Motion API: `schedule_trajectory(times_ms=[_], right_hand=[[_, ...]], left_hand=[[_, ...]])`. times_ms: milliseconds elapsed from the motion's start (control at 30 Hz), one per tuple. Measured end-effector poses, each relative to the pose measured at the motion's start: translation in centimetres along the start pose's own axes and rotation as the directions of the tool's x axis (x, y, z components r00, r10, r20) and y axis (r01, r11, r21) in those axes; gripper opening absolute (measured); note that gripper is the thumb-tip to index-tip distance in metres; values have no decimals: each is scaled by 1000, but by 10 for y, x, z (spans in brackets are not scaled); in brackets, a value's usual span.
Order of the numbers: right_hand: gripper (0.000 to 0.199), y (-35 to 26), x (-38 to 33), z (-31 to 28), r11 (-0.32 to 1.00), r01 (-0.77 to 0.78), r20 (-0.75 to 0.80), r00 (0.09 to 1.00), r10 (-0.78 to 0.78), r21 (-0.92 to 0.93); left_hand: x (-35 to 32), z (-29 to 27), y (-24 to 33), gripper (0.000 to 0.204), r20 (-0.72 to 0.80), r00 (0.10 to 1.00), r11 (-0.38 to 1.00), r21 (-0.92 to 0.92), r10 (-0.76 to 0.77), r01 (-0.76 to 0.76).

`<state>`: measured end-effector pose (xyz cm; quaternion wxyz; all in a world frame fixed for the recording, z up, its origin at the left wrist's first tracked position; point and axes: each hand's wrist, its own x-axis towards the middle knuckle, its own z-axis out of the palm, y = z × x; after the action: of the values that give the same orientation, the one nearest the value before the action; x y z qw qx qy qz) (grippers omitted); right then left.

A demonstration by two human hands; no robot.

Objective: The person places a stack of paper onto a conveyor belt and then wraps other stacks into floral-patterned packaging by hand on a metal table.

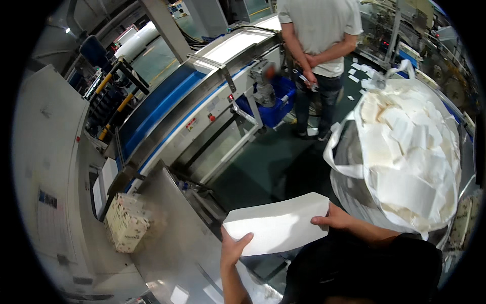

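Observation:
A thick white stack of tissue paper (pixel 278 230) is held up in front of my body, tilted slightly, with its long side running left to right. My left hand (pixel 234 247) grips its left end, thumb lying on the near face. At the other end my right hand (pixel 336 218) clasps the stack, its thumb also pressed on the face. The fingers behind the stack are mostly hidden. Below and left of it is a metal table (pixel 169 228), where a cream printed pack (pixel 126 223) stands at the machine's outlet.
To the right stands a large white bulk bag (pixel 349 169) heaped with white paper pieces. A conveyor with a blue belt (pixel 162 109) runs diagonally at the left, beside a pale machine cabinet (pixel 45 147). Ahead, a person (pixel 321 45) stands facing away, near a blue crate (pixel 276 111). Scraps (pixel 353 78) litter the floor.

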<state>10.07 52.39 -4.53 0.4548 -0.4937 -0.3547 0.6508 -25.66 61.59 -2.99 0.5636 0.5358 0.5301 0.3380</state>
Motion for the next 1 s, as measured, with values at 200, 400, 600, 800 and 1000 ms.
schedule_trajectory(times_ms=[200, 400, 600, 800, 1000], right_hand=[[74, -35, 237, -31, 947, 260, 163, 959, -231, -188], [75, -171, 405, 1, 847, 394, 249, 914, -321, -356], [70, -252, 605, 54, 823, 529, 337, 829, -447, -208], [73, -331, 800, 146, 886, 461, 303, 853, -425, -56], [67, -296, 943, 181, 996, 90, 113, 990, -87, -18]], left_hand=[[178, -56, 83, 81, -125, 991, 985, 169, 51, -30], [349, -131, 202, 80, -174, 977, 970, 229, 120, -79], [536, -233, 259, 96, -164, 965, 962, 215, 203, -166], [723, -381, 284, 84, -86, 993, 995, 58, 82, -78], [930, -488, 203, 67, 153, 958, 971, 44, -241, 237]])
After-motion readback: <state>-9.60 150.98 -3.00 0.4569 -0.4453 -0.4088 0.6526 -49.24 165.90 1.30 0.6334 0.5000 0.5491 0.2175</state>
